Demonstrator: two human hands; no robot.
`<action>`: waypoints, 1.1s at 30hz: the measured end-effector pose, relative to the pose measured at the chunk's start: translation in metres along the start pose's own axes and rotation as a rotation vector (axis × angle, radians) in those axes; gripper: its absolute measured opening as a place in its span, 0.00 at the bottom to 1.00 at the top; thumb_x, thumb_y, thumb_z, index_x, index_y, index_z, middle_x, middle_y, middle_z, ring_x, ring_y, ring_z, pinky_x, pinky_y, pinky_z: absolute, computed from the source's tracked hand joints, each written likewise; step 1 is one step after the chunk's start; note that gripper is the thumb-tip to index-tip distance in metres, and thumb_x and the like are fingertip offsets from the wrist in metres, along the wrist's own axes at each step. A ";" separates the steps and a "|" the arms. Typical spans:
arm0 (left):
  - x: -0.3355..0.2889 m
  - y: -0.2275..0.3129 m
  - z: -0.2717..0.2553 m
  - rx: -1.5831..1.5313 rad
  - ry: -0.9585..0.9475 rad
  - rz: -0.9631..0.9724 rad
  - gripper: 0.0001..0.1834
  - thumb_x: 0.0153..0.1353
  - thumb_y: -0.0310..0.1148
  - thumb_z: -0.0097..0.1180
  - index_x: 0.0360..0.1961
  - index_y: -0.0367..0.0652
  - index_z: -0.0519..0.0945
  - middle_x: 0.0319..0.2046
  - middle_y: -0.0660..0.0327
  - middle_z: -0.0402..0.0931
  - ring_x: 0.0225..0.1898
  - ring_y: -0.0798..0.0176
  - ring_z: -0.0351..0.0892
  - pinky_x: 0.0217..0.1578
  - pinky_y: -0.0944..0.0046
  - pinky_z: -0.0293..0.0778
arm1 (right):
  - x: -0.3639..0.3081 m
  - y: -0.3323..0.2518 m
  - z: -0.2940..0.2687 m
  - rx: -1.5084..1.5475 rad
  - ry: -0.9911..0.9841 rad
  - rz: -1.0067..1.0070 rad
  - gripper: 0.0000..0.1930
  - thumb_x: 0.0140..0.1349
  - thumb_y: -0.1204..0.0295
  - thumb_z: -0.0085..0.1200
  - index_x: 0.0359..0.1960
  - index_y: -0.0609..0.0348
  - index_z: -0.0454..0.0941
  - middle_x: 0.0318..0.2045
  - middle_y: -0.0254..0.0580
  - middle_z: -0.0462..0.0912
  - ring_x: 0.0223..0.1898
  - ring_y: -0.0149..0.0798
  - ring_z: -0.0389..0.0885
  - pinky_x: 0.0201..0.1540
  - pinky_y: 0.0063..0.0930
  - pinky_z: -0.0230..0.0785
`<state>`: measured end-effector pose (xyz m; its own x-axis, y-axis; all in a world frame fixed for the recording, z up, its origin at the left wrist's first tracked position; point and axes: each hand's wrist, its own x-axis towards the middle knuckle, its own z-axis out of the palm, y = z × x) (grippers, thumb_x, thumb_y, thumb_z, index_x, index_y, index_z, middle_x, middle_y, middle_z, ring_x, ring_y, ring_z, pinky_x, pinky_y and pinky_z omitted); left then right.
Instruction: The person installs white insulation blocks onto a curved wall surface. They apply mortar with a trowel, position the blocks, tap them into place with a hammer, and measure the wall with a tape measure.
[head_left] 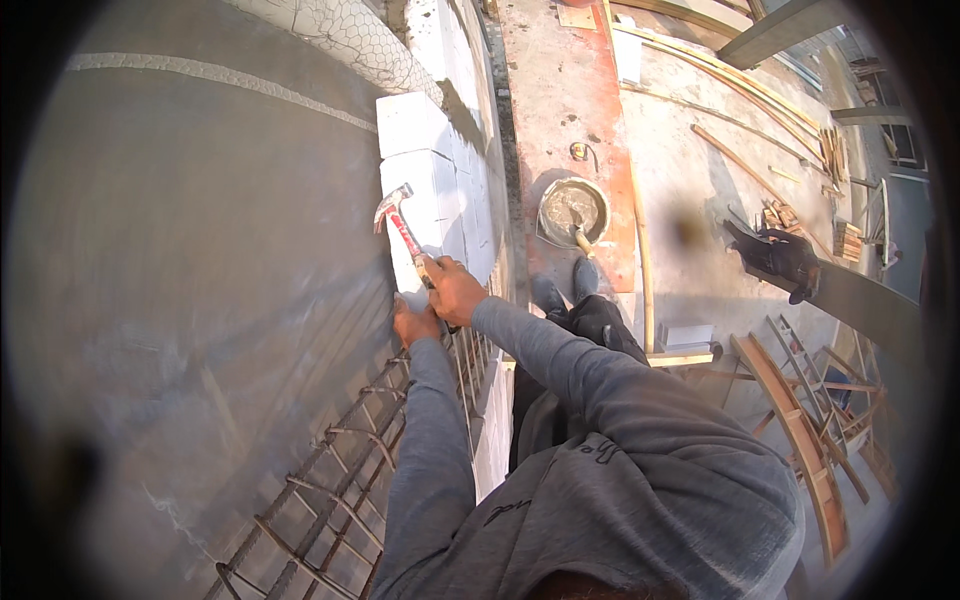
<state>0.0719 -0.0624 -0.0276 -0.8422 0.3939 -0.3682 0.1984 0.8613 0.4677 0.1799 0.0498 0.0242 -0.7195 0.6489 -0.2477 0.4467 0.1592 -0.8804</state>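
Observation:
My right hand (455,290) grips the red-and-black handle of a claw hammer (398,222), whose steel head is raised against the side of a white masonry block (425,215). My left hand (413,322) rests just below, pressed at the lower edge of that block beside the steel rebar cage (350,470). More white blocks (412,122) are stacked in a row running away from me.
A grey concrete wall (200,300) fills the left. A round pan of mortar with a trowel (573,212) sits on a reddish plank (565,90) by my feet. Timber strips, a wooden ladder (800,430) and a black glove (780,255) lie at right.

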 end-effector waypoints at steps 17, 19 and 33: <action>-0.016 0.043 -0.025 -0.093 -0.051 -0.066 0.30 0.49 0.21 0.60 0.56 0.22 0.73 0.44 0.51 0.81 0.41 0.60 0.79 0.45 0.63 0.75 | -0.124 0.358 -0.167 -0.171 0.081 0.776 0.21 0.59 0.65 0.50 0.52 0.64 0.77 0.43 0.60 0.82 0.47 0.58 0.80 0.53 0.47 0.72; -0.016 0.038 -0.024 -0.108 -0.023 -0.061 0.28 0.50 0.22 0.60 0.55 0.22 0.74 0.44 0.53 0.80 0.42 0.62 0.78 0.46 0.65 0.74 | -0.091 0.399 -0.136 -0.177 -0.021 0.725 0.20 0.60 0.64 0.49 0.50 0.64 0.77 0.42 0.60 0.82 0.47 0.57 0.80 0.53 0.47 0.72; -0.017 0.062 -0.009 0.191 -0.013 -0.221 0.17 0.63 0.29 0.54 0.50 0.30 0.78 0.42 0.60 0.80 0.43 0.67 0.77 0.47 0.66 0.72 | 0.062 0.478 0.010 -0.115 -0.054 0.715 0.20 0.57 0.66 0.54 0.51 0.58 0.76 0.49 0.60 0.77 0.52 0.55 0.77 0.55 0.45 0.70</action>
<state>0.0938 -0.0187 0.0151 -0.8690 0.1929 -0.4556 0.1024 0.9710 0.2158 0.3440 0.1589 -0.4159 -0.2543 0.5861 -0.7693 0.8688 -0.2110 -0.4480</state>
